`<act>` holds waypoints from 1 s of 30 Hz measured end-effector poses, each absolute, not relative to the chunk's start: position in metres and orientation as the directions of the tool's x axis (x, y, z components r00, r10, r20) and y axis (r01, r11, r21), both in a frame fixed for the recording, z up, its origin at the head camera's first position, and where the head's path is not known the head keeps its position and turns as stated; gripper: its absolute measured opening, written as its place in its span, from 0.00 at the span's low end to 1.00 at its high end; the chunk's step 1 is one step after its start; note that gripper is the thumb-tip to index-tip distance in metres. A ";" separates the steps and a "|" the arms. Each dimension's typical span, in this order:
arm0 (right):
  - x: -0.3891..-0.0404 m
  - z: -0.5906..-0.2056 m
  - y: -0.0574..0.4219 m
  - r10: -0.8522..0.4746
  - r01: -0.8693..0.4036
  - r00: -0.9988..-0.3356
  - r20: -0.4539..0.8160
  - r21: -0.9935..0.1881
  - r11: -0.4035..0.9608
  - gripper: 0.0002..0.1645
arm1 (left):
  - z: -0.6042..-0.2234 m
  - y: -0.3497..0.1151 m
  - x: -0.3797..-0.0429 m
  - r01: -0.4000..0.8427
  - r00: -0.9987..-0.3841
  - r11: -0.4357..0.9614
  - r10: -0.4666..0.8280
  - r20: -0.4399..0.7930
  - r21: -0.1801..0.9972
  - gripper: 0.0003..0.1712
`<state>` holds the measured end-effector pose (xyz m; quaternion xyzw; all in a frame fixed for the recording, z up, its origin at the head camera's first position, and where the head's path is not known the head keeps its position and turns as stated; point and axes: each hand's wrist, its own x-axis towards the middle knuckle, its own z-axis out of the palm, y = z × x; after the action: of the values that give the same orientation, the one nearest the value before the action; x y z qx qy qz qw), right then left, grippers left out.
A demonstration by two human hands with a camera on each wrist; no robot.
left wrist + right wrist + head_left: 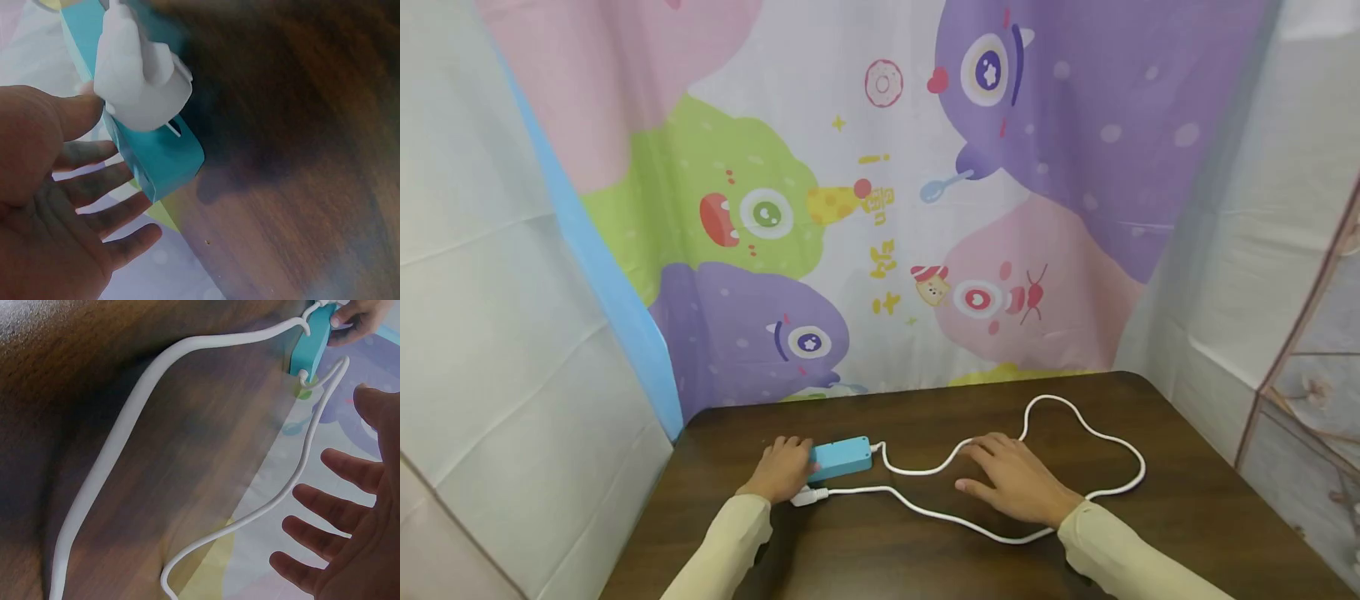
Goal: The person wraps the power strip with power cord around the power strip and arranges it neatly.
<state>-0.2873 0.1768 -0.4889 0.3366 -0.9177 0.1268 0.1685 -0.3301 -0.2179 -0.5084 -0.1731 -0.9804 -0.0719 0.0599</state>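
Curtained nook w/ cartoon backdrop [895, 125], wht side sheets [497, 250], dk table [925, 571]

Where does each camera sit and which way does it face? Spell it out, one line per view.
Head: on the person's head, facing forward and down at the table and patterned curtain; left hand, right hand and both sleeves show.
Left wrist: on that wrist, facing the white plug and blue box; the left hand shows.
Right wrist: on that wrist, facing along the white cord toward the box; the right hand and part of the left show.
Shared: head and right wrist views both show cord, box and both hands.
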 end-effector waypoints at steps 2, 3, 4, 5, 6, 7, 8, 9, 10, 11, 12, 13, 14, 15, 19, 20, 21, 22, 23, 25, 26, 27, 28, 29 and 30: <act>-0.288 -0.490 0.175 -0.577 -0.661 -0.714 0.397 -0.111 0.742 0.31 | -0.509 -0.219 -0.332 0.348 -0.935 0.928 0.332 0.129 0.132 0.23; -0.288 -0.491 0.175 -0.578 -0.663 -0.712 0.399 -0.109 0.741 0.31 | -0.509 -0.220 -0.333 0.351 -0.934 0.927 0.336 0.124 0.131 0.24; -0.289 -0.492 0.175 -0.579 -0.664 -0.710 0.400 -0.106 0.740 0.31 | -0.509 -0.220 -0.333 0.353 -0.933 0.927 0.340 0.117 0.124 0.24; -0.289 -0.492 0.174 -0.581 -0.666 -0.708 0.401 -0.106 0.739 0.31 | -0.510 -0.221 -0.333 0.354 -0.933 0.928 0.342 0.112 0.118 0.26; -0.289 -0.492 0.174 -0.583 -0.668 -0.707 0.400 -0.107 0.737 0.31 | -0.509 -0.221 -0.333 0.353 -0.934 0.929 0.342 0.108 0.111 0.27; -0.289 -0.492 0.174 -0.583 -0.667 -0.707 0.401 -0.106 0.737 0.30 | -0.509 -0.221 -0.333 0.351 -0.934 0.931 0.341 0.103 0.103 0.28; -0.289 -0.492 0.174 -0.584 -0.669 -0.706 0.400 -0.107 0.736 0.30 | -0.509 -0.220 -0.333 0.345 -0.937 0.933 0.335 0.100 0.100 0.28; -0.289 -0.492 0.174 -0.583 -0.669 -0.707 0.400 -0.110 0.735 0.29 | -0.509 -0.220 -0.334 0.333 -0.941 0.938 0.324 0.095 0.101 0.28; -0.289 -0.493 0.173 -0.582 -0.668 -0.708 0.399 -0.112 0.736 0.29 | -0.509 -0.220 -0.334 0.322 -0.945 0.941 0.313 0.093 0.103 0.28; -0.289 -0.493 0.173 -0.581 -0.667 -0.711 0.396 -0.117 0.736 0.28 | -0.509 -0.219 -0.335 0.313 -0.948 0.944 0.304 0.092 0.107 0.28; -0.288 -0.493 0.173 -0.579 -0.665 -0.714 0.393 -0.122 0.737 0.28 | -0.508 -0.219 -0.336 0.306 -0.950 0.946 0.297 0.093 0.109 0.29; -0.288 -0.494 0.172 -0.577 -0.663 -0.717 0.391 -0.127 0.738 0.28 | -0.508 -0.218 -0.336 0.303 -0.951 0.947 0.293 0.093 0.111 0.29; -0.288 -0.494 0.172 -0.576 -0.664 -0.718 0.390 -0.136 0.735 0.28 | -0.508 -0.218 -0.337 0.302 -0.952 0.947 0.292 0.094 0.108 0.30; -0.287 -0.494 0.171 -0.576 -0.663 -0.721 0.386 -0.140 0.736 0.27 | -0.509 -0.217 -0.337 0.303 -0.951 0.947 0.294 0.094 0.104 0.31; -0.286 -0.498 0.169 -0.588 -0.671 -0.717 0.374 -0.143 0.728 0.28 | -0.512 -0.216 -0.337 0.328 -0.942 0.943 0.323 0.089 0.060 0.35; -0.285 -0.498 0.169 -0.592 -0.675 -0.714 0.372 -0.144 0.724 0.28 | -0.513 -0.215 -0.337 0.332 -0.941 0.942 0.327 0.090 0.046 0.35; -0.285 -0.499 0.168 -0.597 -0.679 -0.712 0.370 -0.146 0.719 0.28 | -0.514 -0.216 -0.336 0.334 -0.940 0.942 0.330 0.092 0.034 0.36; -0.285 -0.499 0.168 -0.601 -0.685 -0.707 0.372 -0.151 0.713 0.28 | -0.514 -0.216 -0.335 0.337 -0.938 0.941 0.333 0.099 0.024 0.35; -0.284 -0.499 0.167 -0.604 -0.691 -0.702 0.377 -0.152 0.707 0.27 | -0.514 -0.216 -0.334 0.340 -0.935 0.940 0.336 0.113 0.016 0.35; -0.283 -0.499 0.165 -0.607 -0.700 -0.691 0.393 -0.157 0.696 0.26 | -0.512 -0.215 -0.333 0.355 -0.923 0.935 0.352 0.153 -0.010 0.33; -0.282 -0.498 0.164 -0.608 -0.704 -0.685 0.401 -0.153 0.693 0.26 | -0.511 -0.214 -0.332 0.364 -0.915 0.931 0.362 0.180 -0.023 0.33; -0.282 -0.498 0.163 -0.608 -0.707 -0.680 0.409 -0.148 0.691 0.25 | -0.509 -0.213 -0.331 0.375 -0.903 0.926 0.375 0.210 -0.040 0.32; -0.282 -0.497 0.162 -0.607 -0.708 -0.676 0.416 -0.140 0.692 0.25 | -0.507 -0.212 -0.330 0.389 -0.888 0.920 0.390 0.243 -0.054 0.32; -0.281 -0.497 0.160 -0.606 -0.706 -0.676 0.420 -0.134 0.695 0.25 | -0.505 -0.211 -0.328 0.401 -0.872 0.913 0.405 0.275 -0.073 0.32; -0.281 -0.495 0.158 -0.601 -0.703 -0.679 0.421 -0.135 0.699 0.25 | -0.503 -0.210 -0.327 0.416 -0.852 0.904 0.424 0.308 -0.093 0.33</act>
<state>-0.2808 0.1584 -0.4954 0.3603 -0.9048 0.1444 0.1751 -0.3274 -0.2103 -0.5034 -0.2183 -0.9621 0.0116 0.1627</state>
